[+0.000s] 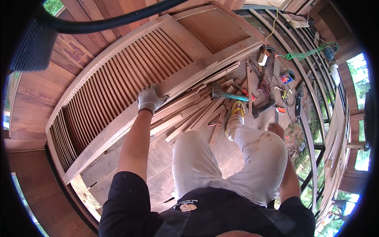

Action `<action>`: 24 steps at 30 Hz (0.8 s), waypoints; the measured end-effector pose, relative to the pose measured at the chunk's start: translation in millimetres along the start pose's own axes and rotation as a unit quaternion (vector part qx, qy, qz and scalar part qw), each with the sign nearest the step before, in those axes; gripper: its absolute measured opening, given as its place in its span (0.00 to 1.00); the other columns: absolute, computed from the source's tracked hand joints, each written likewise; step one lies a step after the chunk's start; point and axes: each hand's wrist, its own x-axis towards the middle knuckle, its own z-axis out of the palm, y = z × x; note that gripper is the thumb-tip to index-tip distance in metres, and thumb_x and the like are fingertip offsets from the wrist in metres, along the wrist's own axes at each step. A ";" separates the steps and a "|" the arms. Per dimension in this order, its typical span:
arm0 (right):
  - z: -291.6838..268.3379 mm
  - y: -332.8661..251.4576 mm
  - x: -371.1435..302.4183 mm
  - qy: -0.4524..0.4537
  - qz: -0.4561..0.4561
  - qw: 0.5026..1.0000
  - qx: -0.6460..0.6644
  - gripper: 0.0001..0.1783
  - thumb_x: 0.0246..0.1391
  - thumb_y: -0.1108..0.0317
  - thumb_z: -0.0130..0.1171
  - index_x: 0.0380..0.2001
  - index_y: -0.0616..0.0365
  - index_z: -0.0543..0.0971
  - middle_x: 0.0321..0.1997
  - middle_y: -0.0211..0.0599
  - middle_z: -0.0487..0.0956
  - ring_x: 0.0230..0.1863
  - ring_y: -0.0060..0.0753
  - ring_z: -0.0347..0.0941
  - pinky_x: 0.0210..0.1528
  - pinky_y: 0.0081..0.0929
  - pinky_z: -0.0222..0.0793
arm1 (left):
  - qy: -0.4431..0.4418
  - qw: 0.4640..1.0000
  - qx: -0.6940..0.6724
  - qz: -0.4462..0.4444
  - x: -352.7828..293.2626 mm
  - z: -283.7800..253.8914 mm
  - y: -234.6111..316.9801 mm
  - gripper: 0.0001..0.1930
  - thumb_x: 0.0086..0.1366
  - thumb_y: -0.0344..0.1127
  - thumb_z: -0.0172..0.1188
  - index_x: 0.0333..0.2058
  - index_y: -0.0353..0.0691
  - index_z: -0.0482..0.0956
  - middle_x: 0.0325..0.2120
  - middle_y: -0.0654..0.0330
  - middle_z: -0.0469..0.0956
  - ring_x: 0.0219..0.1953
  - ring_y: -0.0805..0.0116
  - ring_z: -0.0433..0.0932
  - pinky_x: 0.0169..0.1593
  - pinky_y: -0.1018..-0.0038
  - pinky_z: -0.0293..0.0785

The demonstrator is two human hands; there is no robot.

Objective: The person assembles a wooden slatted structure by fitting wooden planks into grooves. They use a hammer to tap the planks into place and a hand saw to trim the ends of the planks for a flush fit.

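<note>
A large wooden louvered door (185,73) with slatted panels leans on its long side across the left and far middle. My left hand (151,98), in a grey-white glove, grips its near edge rail, with the fingers over the face and the thumb at the edge. To the right, past my right knee, my bare right hand (276,129) is closed low near the floor. A narrow grey strip (276,117) sticks up from it, beside a small orange-and-white object. My knee and thigh hide part of that hand and forearm, so what it holds is unclear.
Loose wood strips (197,112) lie along the door's near edge. Beyond my foot is a tool with a dark head and teal handle (233,96). A tin can (287,76), cords and a green rope (304,53) lie right, beside an open slatted frame (312,98).
</note>
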 end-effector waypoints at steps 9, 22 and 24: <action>75.5 -180.2 183.0 -0.129 -0.213 0.969 -0.007 0.16 0.56 0.62 0.63 0.43 0.61 0.81 0.34 0.43 0.81 0.36 0.39 0.80 0.40 0.37 0.74 | 0.021 0.999 0.025 -0.006 2.5 0.7 9.0 0.51 0.49 0.72 0.69 0.63 0.39 0.71 0.61 0.49 0.73 0.63 0.49 0.72 0.67 0.57 0.69; 163.1 -124.5 231.0 -0.412 -0.178 0.870 -0.203 0.24 0.42 0.62 0.68 0.45 0.56 0.78 0.40 0.52 0.83 0.46 0.57 0.81 0.49 0.49 0.76 | 0.015 0.999 0.041 0.012 5.6 4.0 10.4 0.44 0.44 0.58 0.78 0.54 0.34 0.74 0.51 0.47 0.76 0.57 0.44 0.73 0.64 0.54 0.69; 154.5 -138.2 220.2 -0.429 -0.139 0.882 -0.136 0.24 0.43 0.62 0.68 0.44 0.58 0.76 0.37 0.55 0.83 0.42 0.61 0.80 0.46 0.51 0.76 | 0.007 0.999 0.036 0.018 14.5 8.3 11.0 0.45 0.43 0.58 0.79 0.54 0.33 0.73 0.50 0.47 0.76 0.56 0.43 0.73 0.65 0.54 0.68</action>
